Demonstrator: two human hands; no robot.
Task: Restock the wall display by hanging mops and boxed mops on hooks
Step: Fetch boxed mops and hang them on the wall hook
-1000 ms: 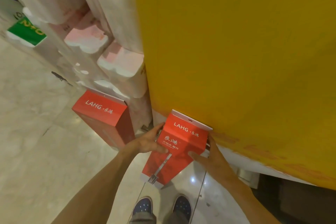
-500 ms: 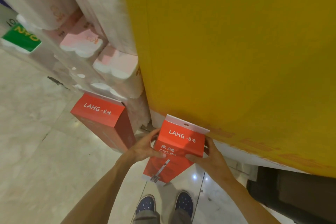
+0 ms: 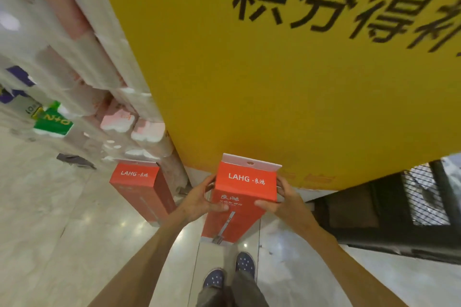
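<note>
I hold a tall red boxed mop (image 3: 245, 187) upright in front of me, its white hang tab with a hole at the top. My left hand (image 3: 199, 200) grips its left side and my right hand (image 3: 282, 200) grips its right side, thumbs on the front face. The box's lower end hangs just above the floor near my shoes. A second red boxed mop (image 3: 142, 189) stands on the floor to the left, leaning against stacked goods.
A large yellow sign (image 3: 274, 70) with black characters fills the view ahead. Stacked wrapped paper-roll packs (image 3: 87, 70) stand at left. A black wire-mesh rack (image 3: 411, 202) is at right. Pale glossy floor tiles (image 3: 50, 232) lie below.
The box has risen and turned squarer to me, both hands still gripping it. My view has tilted upward, showing the sign's black characters and the mesh rack.
</note>
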